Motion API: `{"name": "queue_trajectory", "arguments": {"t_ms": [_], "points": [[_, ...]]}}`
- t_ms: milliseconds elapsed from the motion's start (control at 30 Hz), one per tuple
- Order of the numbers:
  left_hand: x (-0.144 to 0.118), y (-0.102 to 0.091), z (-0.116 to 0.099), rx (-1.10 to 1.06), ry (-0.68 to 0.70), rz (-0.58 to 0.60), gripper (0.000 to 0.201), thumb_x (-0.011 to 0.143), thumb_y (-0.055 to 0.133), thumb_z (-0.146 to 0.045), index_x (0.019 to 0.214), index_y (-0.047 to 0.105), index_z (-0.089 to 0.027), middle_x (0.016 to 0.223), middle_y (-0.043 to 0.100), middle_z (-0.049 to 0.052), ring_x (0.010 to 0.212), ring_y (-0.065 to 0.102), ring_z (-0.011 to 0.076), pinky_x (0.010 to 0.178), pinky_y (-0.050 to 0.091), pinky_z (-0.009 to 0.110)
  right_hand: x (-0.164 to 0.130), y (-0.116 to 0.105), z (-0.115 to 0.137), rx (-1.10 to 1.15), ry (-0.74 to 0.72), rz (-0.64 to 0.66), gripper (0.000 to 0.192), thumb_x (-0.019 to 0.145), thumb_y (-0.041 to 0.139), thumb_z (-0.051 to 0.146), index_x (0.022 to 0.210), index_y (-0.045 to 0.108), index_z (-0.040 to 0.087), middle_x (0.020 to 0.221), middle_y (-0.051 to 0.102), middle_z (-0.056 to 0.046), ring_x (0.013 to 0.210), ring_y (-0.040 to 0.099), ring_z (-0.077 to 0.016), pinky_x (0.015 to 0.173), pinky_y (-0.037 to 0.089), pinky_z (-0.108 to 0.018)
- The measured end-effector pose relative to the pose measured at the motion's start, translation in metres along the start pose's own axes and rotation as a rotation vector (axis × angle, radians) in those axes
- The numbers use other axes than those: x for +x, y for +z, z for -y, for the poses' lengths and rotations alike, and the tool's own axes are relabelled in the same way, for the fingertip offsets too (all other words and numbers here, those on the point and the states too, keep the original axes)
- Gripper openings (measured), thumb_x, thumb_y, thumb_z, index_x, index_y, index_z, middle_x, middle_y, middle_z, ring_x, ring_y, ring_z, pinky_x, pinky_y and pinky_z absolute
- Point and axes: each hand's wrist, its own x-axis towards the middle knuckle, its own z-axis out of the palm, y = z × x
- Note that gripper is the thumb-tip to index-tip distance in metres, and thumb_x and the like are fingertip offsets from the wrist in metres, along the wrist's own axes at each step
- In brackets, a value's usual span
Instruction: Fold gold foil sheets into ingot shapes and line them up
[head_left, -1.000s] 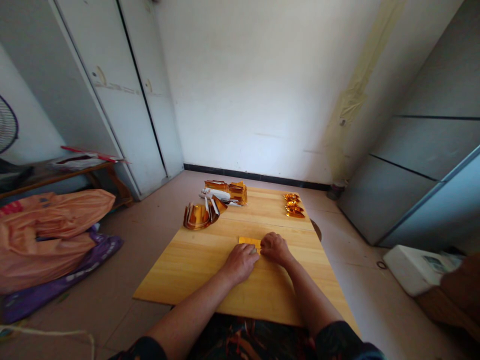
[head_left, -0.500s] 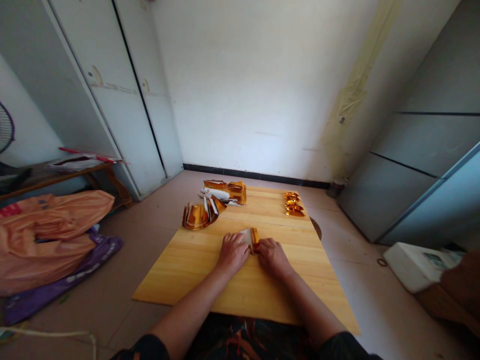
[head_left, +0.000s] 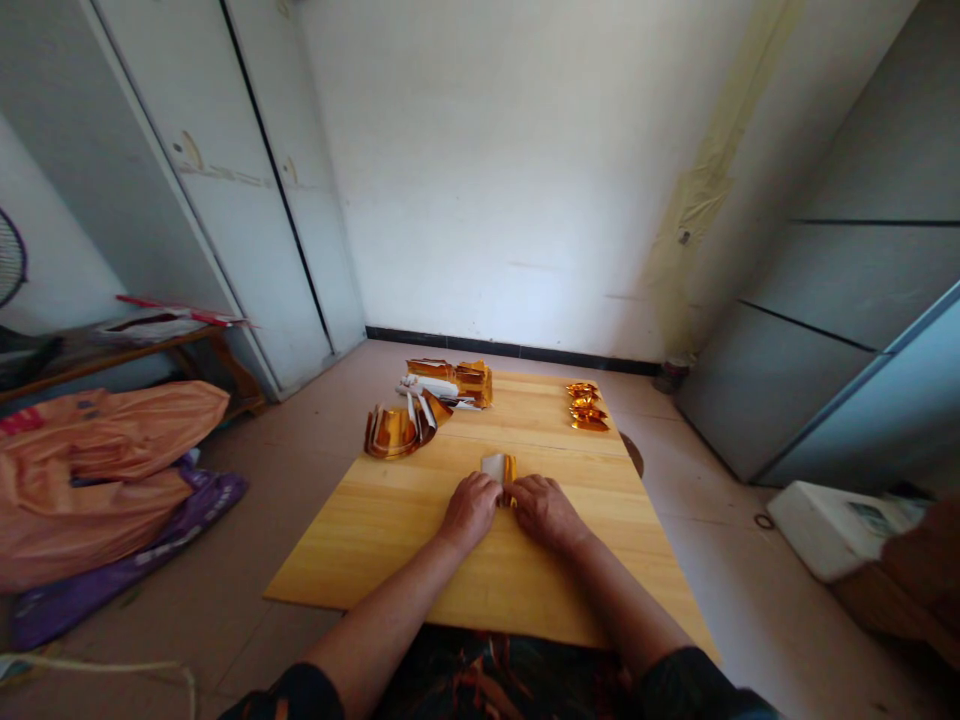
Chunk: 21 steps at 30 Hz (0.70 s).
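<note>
On the table [head_left: 390, 530], left hand [head_left: 470, 508] and right hand [head_left: 544, 510] pinch gold paper [head_left: 499, 468].

A low wooden table [head_left: 390, 530] is set on a tiled floor [head_left: 300, 440]; a curled stack of gold paper [head_left: 396, 431] is laid near its far left edge; a pile of gold and white sheets [head_left: 450, 384] is laid behind that at the far edge; small folded gold pieces [head_left: 585, 407] are lined up at the far right; a small gold and white sheet [head_left: 499, 468] is pressed on the middle under two hands.
</note>
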Motion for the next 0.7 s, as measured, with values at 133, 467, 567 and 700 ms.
{"name": "queue_trajectory", "arguments": {"t_ms": [133, 467, 567, 700], "points": [[-0.002, 0.000, 0.002, -0.024, -0.012, -0.040, 0.020, 0.082, 0.045, -0.005, 0.085, 0.060, -0.019, 0.080, 0.060, 0.003, 0.080, 0.051, 0.0173, 0.073, 0.041, 0.028, 0.001, 0.000, -0.001, -0.015, 0.004, 0.043, 0.030, 0.089, 0.046, 0.024, 0.115, 0.061, 0.029, 0.112, 0.062, -0.006, 0.106, 0.050, -0.0205, 0.089, 0.035, -0.033], [-0.016, -0.016, -0.006, 0.087, 0.075, 0.049, 0.022, 0.089, 0.044, -0.018, 0.096, 0.065, -0.023, 0.086, 0.063, 0.004, 0.085, 0.055, 0.0193, 0.077, 0.037, 0.034, 0.001, 0.000, -0.002, -0.017, 0.011, 0.053, 0.029, 0.087, 0.050, 0.024, 0.112, 0.064, 0.032, 0.107, 0.063, -0.005, 0.102, 0.050, -0.0212, 0.084, 0.035, -0.033], [-0.021, -0.023, -0.004, 0.057, 0.095, 0.059, 0.023, 0.087, 0.048, -0.018, 0.102, 0.064, -0.027, 0.091, 0.065, 0.003, 0.090, 0.056, 0.0187, 0.084, 0.034, 0.037, 0.001, 0.001, 0.001, -0.019, 0.002, 0.028, 0.024, 0.086, 0.052, 0.023, 0.103, 0.067, 0.029, 0.098, 0.065, -0.005, 0.094, 0.053, -0.0198, 0.080, 0.036, -0.030], [-0.022, -0.027, 0.005, 0.011, 0.086, 0.073, 0.019, 0.084, 0.053, -0.019, 0.095, 0.067, -0.028, 0.097, 0.066, 0.001, 0.096, 0.056, 0.0189, 0.089, 0.031, 0.039, 0.003, 0.009, 0.001, 0.003, -0.035, -0.039, 0.014, 0.083, 0.055, 0.022, 0.088, 0.068, 0.024, 0.090, 0.066, -0.003, 0.087, 0.055, -0.0170, 0.075, 0.037, -0.027]]}}
